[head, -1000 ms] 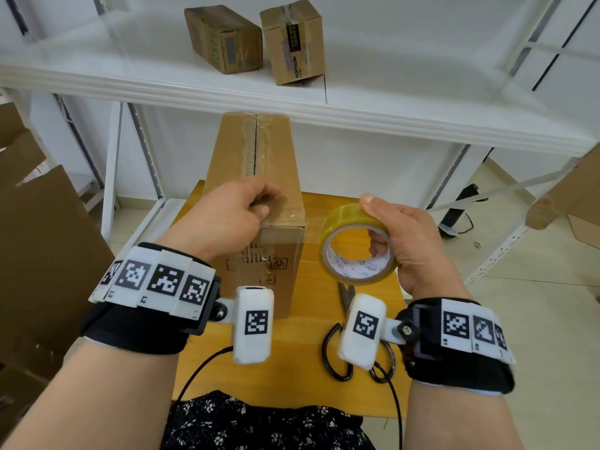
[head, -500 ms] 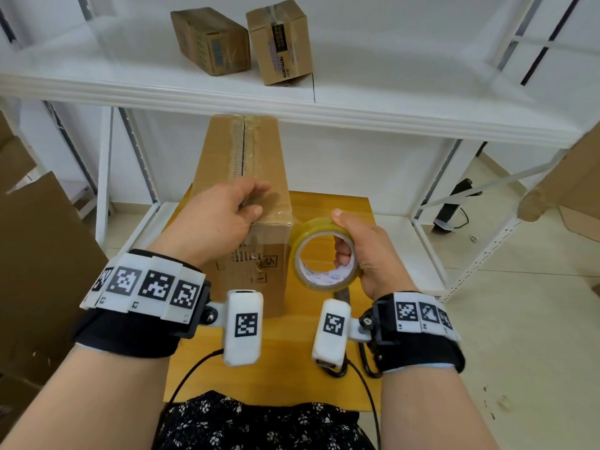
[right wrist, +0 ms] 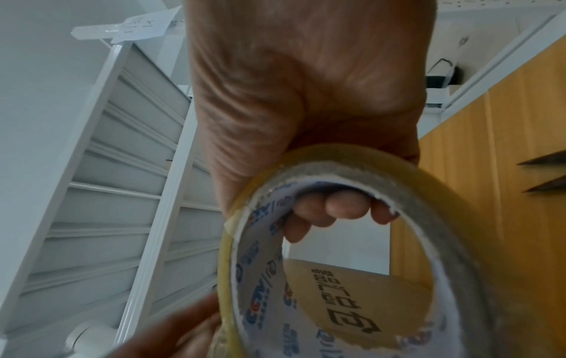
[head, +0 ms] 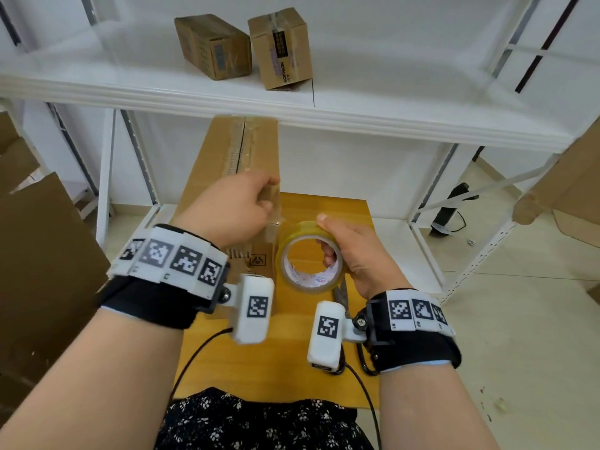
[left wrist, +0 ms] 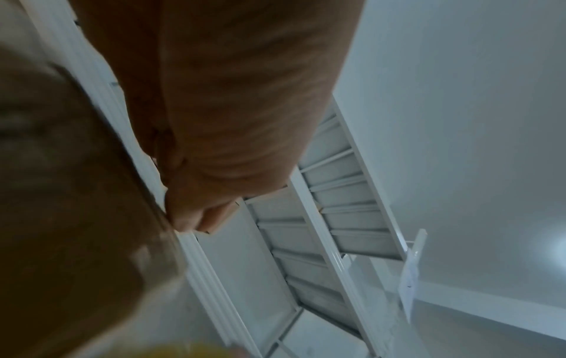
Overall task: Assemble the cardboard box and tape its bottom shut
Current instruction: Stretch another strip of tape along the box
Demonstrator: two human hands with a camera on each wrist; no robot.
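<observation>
black wristbands point(head: 152, 297), white tag-marked cameras point(head: 256, 308), floral skirt point(head: 259, 423)

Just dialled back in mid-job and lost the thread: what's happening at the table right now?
A person is taping a cardboard box that stands on the wooden table. The left hand presses on the box's near top edge, over tape along the seam. The right hand grips the tape roll beside the box, fingers through its core. Scissors lie under that hand.

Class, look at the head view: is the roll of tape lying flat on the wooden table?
No: the right hand holds the tape roll upright above the table, fingers through its core.
</observation>
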